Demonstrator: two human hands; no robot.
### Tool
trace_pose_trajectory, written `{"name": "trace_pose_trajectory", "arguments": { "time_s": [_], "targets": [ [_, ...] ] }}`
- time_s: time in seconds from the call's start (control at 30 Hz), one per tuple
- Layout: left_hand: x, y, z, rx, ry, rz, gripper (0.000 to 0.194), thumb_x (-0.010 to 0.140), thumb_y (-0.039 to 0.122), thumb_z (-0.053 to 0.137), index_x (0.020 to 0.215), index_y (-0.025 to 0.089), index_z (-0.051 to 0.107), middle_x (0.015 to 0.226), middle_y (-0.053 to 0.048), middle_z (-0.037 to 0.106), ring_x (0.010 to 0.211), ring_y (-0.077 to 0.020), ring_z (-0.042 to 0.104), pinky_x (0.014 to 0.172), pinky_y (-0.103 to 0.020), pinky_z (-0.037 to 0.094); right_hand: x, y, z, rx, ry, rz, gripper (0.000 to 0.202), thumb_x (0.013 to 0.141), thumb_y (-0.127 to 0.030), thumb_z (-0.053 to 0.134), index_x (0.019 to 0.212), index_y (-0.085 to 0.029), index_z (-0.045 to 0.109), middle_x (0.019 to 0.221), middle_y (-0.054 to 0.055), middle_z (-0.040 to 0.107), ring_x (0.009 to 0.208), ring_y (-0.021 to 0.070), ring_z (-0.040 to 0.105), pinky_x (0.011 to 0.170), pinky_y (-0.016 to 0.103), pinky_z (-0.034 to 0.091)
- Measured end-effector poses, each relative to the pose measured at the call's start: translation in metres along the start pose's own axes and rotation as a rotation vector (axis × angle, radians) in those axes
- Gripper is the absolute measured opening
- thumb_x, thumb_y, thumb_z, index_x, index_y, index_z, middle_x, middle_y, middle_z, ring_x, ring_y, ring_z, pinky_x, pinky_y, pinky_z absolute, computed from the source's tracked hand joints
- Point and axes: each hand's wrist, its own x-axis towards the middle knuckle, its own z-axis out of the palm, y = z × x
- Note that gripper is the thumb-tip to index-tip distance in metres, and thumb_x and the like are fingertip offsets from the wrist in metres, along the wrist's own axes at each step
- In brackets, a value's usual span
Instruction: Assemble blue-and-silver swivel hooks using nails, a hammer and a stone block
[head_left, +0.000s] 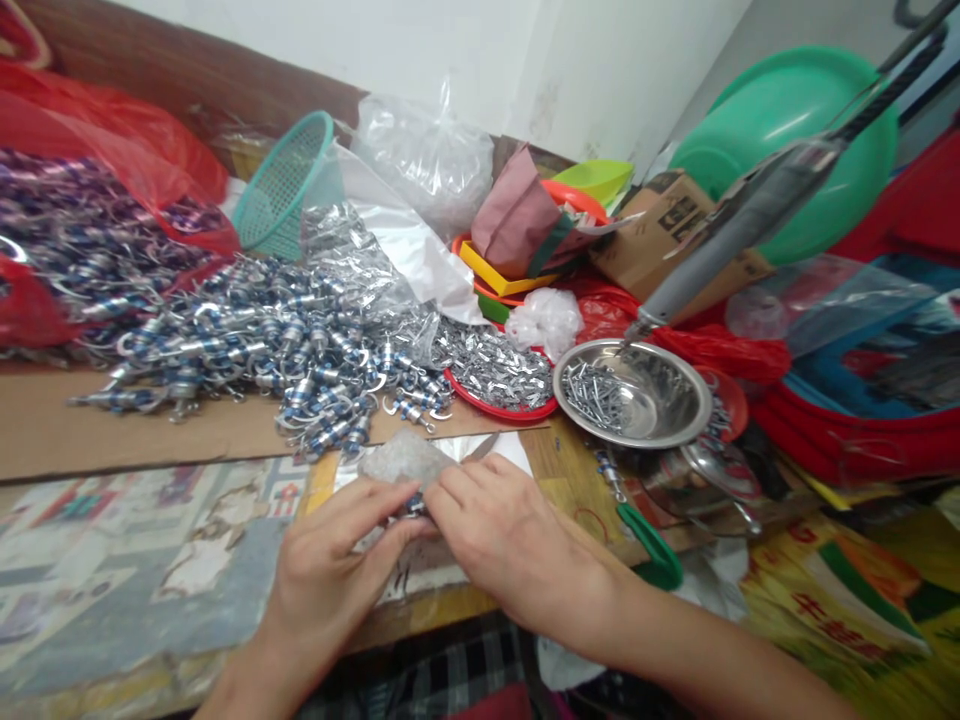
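My left hand (322, 555) pinches a small blue-and-silver metal hook clasp (412, 503) between thumb and fingers. Against the clasp's right side, my right hand (514, 540) is closed, its fingertips meeting the left ones and hiding much of the piece. Just beyond my fingers sits a rough grey stone-like block (405, 455) on a white sheet. A thin, dark pointed thing (481, 447) shows behind my right knuckles; its kind is unclear. Past the block spreads a large heap of similar blue-and-silver clasps (255, 335) on cardboard.
A red plate (491, 410) holds small flat metal pieces. Right of it, a steel bowl (667, 400) contains thin metal pins (592, 395). A grey rod-like tool (742, 215) slants above the bowl. Behind stand a teal basket (281, 185) and clear plastic bags (427, 155).
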Motion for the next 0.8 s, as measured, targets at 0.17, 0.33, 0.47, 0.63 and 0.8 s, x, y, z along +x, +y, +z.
{"name": "trace_pose_trajectory", "arguments": {
  "time_s": [0.17,0.33,0.47,0.63,0.8],
  "targets": [
    [-0.002,-0.003,0.001,-0.018,-0.012,-0.034,0.016,0.074,0.019,0.063,0.088,0.019,0.071,0.074,-0.002,0.072,0.064,-0.0144,0.067,0.059,-0.02,0.052,0.002,0.0,-0.001,0.007,-0.01,-0.011,0.01,0.084,-0.01,0.049,0.084,-0.013,0.059,0.079,0.006,0.061,0.071,0.0232,0.056,0.06,0.036,0.042],
    [0.0,0.003,-0.002,-0.165,0.027,-0.153,0.014,0.068,0.013,0.066,0.075,0.022,0.075,0.066,0.0,0.071,0.059,-0.0115,0.065,0.055,-0.017,0.05,-0.005,0.002,0.005,0.079,0.07,-0.02,0.013,0.084,-0.009,0.048,0.086,-0.012,0.06,0.079,0.007,0.062,0.073,0.0233,0.057,0.063,0.037,0.048],
    [0.006,0.012,-0.009,-0.384,-0.004,-0.525,0.013,0.06,0.015,0.072,0.059,0.028,0.074,0.06,0.004,0.072,0.058,-0.0116,0.066,0.056,-0.016,0.051,-0.017,0.007,0.025,0.48,0.39,0.029,0.025,0.086,-0.014,0.05,0.111,-0.011,0.053,0.098,0.01,0.063,0.09,0.0183,0.059,0.077,0.03,0.051],
    [0.012,0.014,-0.013,-0.477,-0.106,-0.696,0.005,0.056,0.021,0.075,0.055,0.026,0.073,0.06,0.002,0.073,0.057,-0.0138,0.066,0.056,-0.018,0.051,-0.025,0.012,0.047,0.522,0.757,-0.119,0.022,0.084,-0.006,0.049,0.101,-0.012,0.061,0.091,0.01,0.066,0.085,0.0146,0.063,0.071,0.023,0.053],
    [0.014,0.011,-0.014,-0.439,-0.236,-0.526,0.006,0.063,0.023,0.071,0.057,0.024,0.072,0.058,0.001,0.069,0.056,-0.0142,0.063,0.054,-0.021,0.048,-0.027,0.013,0.045,0.388,0.723,-0.152,0.022,0.083,-0.006,0.048,0.097,-0.009,0.065,0.092,0.013,0.069,0.082,0.0169,0.065,0.068,0.026,0.054]
  ]
}}
